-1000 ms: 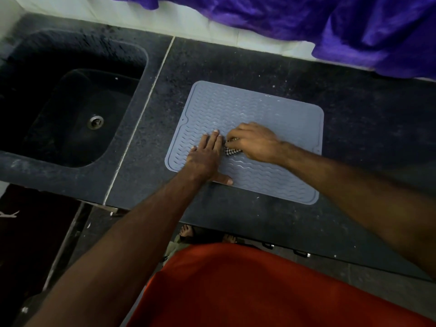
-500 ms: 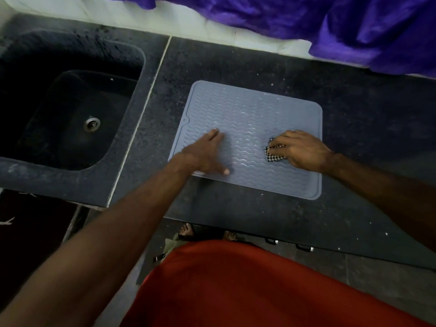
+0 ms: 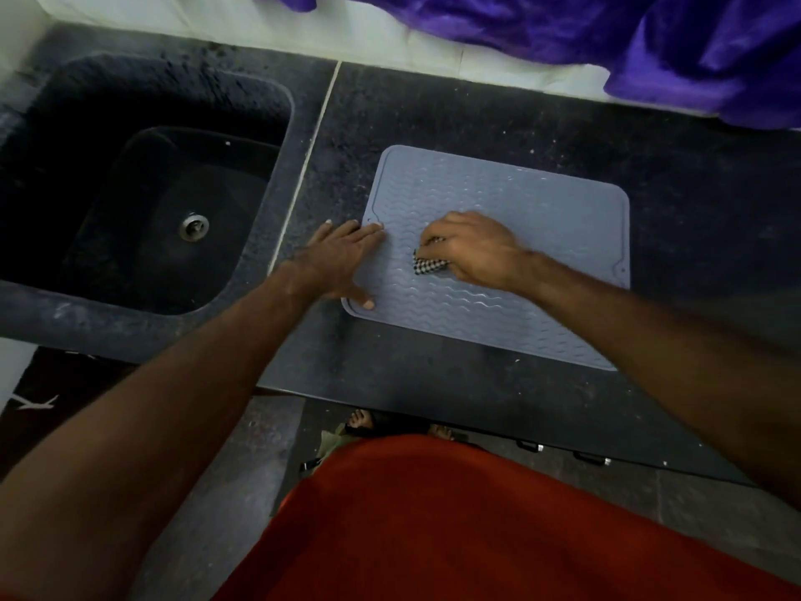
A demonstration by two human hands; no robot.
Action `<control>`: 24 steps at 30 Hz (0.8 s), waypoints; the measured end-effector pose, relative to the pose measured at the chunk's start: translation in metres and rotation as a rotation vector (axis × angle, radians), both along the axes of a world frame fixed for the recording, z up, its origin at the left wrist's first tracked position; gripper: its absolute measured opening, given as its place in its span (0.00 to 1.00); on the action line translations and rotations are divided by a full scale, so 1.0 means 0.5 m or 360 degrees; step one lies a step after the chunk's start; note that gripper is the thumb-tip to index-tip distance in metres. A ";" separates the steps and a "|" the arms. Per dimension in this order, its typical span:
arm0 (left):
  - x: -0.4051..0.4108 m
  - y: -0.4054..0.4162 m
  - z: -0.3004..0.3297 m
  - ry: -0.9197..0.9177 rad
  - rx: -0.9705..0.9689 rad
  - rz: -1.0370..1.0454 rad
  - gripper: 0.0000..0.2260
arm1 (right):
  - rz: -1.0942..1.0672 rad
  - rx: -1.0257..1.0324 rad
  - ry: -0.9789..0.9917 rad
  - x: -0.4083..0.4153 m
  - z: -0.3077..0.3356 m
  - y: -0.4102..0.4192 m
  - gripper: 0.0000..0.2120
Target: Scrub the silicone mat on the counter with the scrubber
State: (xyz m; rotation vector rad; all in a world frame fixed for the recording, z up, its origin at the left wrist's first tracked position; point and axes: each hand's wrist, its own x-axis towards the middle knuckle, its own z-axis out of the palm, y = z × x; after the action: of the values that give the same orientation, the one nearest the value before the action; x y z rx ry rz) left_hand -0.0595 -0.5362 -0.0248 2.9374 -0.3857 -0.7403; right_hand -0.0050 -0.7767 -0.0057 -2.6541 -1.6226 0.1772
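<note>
Here, the grey silicone mat (image 3: 520,236) lies flat on the dark speckled surface (image 3: 693,175), right of centre in the frame. The right hand (image 3: 472,251) sits on the mat's left-middle part, its fingers curled in a closed grip around the checkered scrubber (image 3: 427,265), which touches the wavy ribs. The left hand (image 3: 340,262) lies flat at the mat's left edge, fingers straight and spread, thumb on the mat's lower left corner, the other fingertips partly on the mat and partly on the surface. A dark sink (image 3: 143,210) with a metal drain (image 3: 193,226) fills the left of the frame. Purple cloth (image 3: 650,49) hangs across the upper right; red fabric (image 3: 455,535) fills the bottom.
</note>
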 end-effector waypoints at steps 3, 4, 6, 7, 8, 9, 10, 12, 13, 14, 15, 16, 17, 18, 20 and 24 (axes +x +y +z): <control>0.000 0.009 -0.004 -0.0007 -0.0020 -0.0007 0.52 | 0.0022 -0.0058 -0.0032 -0.017 -0.017 -0.006 0.22; -0.001 0.011 -0.006 -0.0007 -0.0029 -0.0010 0.52 | 0.0051 -0.0030 -0.0055 -0.018 -0.024 -0.033 0.22; -0.004 0.015 -0.009 -0.0008 -0.0062 -0.0012 0.52 | 0.0087 -0.0016 -0.0098 -0.018 -0.033 -0.105 0.23; -0.004 0.016 -0.011 -0.0011 -0.0085 -0.0012 0.52 | 0.0066 -0.0040 -0.0101 -0.018 -0.032 -0.141 0.24; -0.003 0.017 -0.013 -0.0019 -0.0110 -0.0009 0.52 | 0.0035 -0.0081 -0.0086 -0.019 -0.028 -0.169 0.24; -0.004 0.018 -0.012 -0.0026 -0.0135 -0.0003 0.52 | 0.0013 -0.0127 -0.0058 -0.020 -0.021 -0.186 0.23; -0.003 0.018 -0.010 -0.0028 -0.0159 0.0007 0.52 | -0.0004 -0.0167 -0.0030 -0.019 -0.013 -0.189 0.22; -0.003 0.018 -0.006 -0.0024 -0.0193 0.0030 0.53 | -0.0053 -0.0156 0.0020 -0.011 0.001 -0.160 0.18; -0.003 0.018 -0.005 -0.0026 -0.0199 0.0033 0.54 | -0.0070 -0.0110 0.0013 -0.007 0.004 -0.132 0.17; -0.003 0.019 -0.005 -0.0029 -0.0203 0.0032 0.54 | -0.0071 -0.0048 -0.0021 -0.004 0.005 -0.097 0.17; -0.003 0.021 -0.005 -0.0027 -0.0207 0.0032 0.54 | -0.0060 0.0029 -0.0055 -0.004 0.003 -0.059 0.18; -0.003 0.022 -0.006 -0.0023 -0.0215 0.0034 0.55 | -0.0047 0.0088 -0.0069 -0.007 0.000 -0.019 0.18; -0.002 0.023 -0.007 -0.0023 -0.0225 0.0035 0.55 | -0.0031 0.0112 -0.0067 -0.012 -0.003 0.015 0.18; -0.002 0.024 -0.009 -0.0023 -0.0233 0.0036 0.55 | -0.0015 0.0084 -0.0051 -0.019 -0.007 0.043 0.18; -0.002 0.027 -0.013 -0.0020 -0.0241 0.0038 0.56 | 0.0010 -0.0036 -0.0042 -0.031 -0.018 0.054 0.20; -0.004 0.034 -0.021 -0.0017 -0.0245 0.0042 0.55 | 0.0055 0.0031 -0.0105 -0.028 -0.040 -0.067 0.25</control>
State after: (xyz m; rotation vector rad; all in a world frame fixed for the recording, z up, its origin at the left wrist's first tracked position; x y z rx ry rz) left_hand -0.0613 -0.5191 -0.0352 2.7981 -0.3858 -0.6604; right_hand -0.0191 -0.8102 -0.0256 -2.6462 -1.6806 0.0749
